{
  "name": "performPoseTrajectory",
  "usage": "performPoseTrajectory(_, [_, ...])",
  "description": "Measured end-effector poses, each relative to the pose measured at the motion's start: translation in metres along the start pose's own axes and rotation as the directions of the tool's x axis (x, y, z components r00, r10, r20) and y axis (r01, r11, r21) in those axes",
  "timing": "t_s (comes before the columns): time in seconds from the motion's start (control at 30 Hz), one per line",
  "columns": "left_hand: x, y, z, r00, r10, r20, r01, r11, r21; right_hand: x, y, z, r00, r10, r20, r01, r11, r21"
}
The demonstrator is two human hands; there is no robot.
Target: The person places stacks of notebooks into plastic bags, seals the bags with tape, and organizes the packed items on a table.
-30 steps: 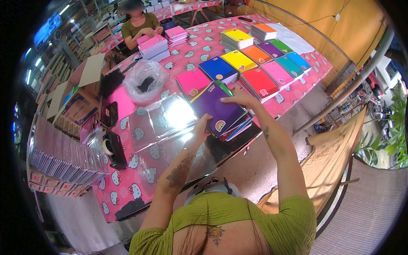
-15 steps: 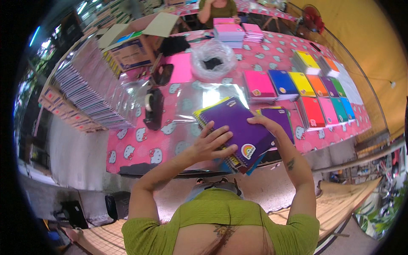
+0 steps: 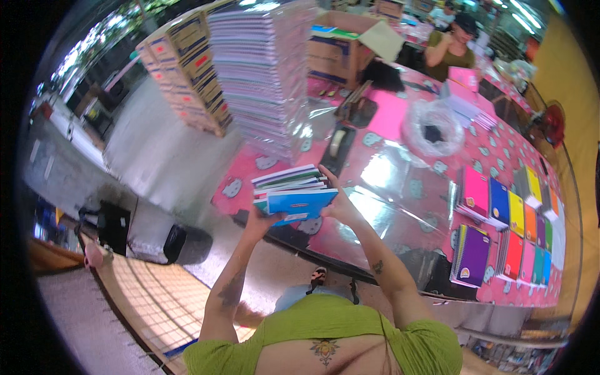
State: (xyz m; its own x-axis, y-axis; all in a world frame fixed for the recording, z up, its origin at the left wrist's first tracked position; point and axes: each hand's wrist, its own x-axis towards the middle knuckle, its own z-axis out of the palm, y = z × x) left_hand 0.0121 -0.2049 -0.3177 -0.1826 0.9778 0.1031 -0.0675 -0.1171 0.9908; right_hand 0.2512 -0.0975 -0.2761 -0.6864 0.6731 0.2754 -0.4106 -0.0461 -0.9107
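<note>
A stack of notebooks (image 3: 301, 204) is held between my two hands above the table's left front edge. Its bright blue cover faces me, and the edges of several others show behind it. My left hand (image 3: 261, 220) grips the lower left corner, while my right hand (image 3: 336, 201) is wrapped round the right side; some fingers are hidden behind the stack. Just beyond my hands stands a tall plastic-wrapped pile of notebooks (image 3: 253, 75). Purple spiral notebooks (image 3: 470, 256) lie at the table's right front.
Small notebook piles in several colours, including a red one (image 3: 511, 255), cover the table's right side. A tape dispenser (image 3: 338, 147), a plastic bag (image 3: 432, 128) and an open carton (image 3: 337, 56) stand farther back. Stacked boxes (image 3: 184, 75) are at far left. A person (image 3: 449, 50) sits across the table.
My view has swung left. Both hands have left the purple spiral notebooks' place at the table's front and now hold a notebook stack, blue cover toward me, near the wrapped pile.
</note>
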Motion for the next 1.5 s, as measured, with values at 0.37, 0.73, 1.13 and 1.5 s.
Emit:
performPoseTrajectory(0.37, [0.021,0.008,-0.001,0.993,0.116,-0.013,-0.116,0.985,-0.131,0.020,0.055,0.019,0.943,-0.213,-0.257,0.127,0.941,-0.314])
performPoseTrajectory(0.73, [0.032,0.013,-0.018,0.996,-0.009,0.087,0.012,1.000,-0.024,0.031,0.043,0.012,0.969,-0.150,-0.198,0.061,0.917,-0.395])
performPoseTrajectory(1.13, [0.030,0.113,0.056,0.816,0.020,0.577,-0.564,0.239,0.790,0.024,0.043,0.013,0.985,0.001,-0.170,-0.033,0.982,-0.187])
performPoseTrajectory(1.5, [0.053,0.131,0.030,0.878,-0.010,0.479,-0.476,0.096,0.874,0.020,0.027,0.014,0.980,-0.098,-0.172,-0.003,0.860,-0.510])
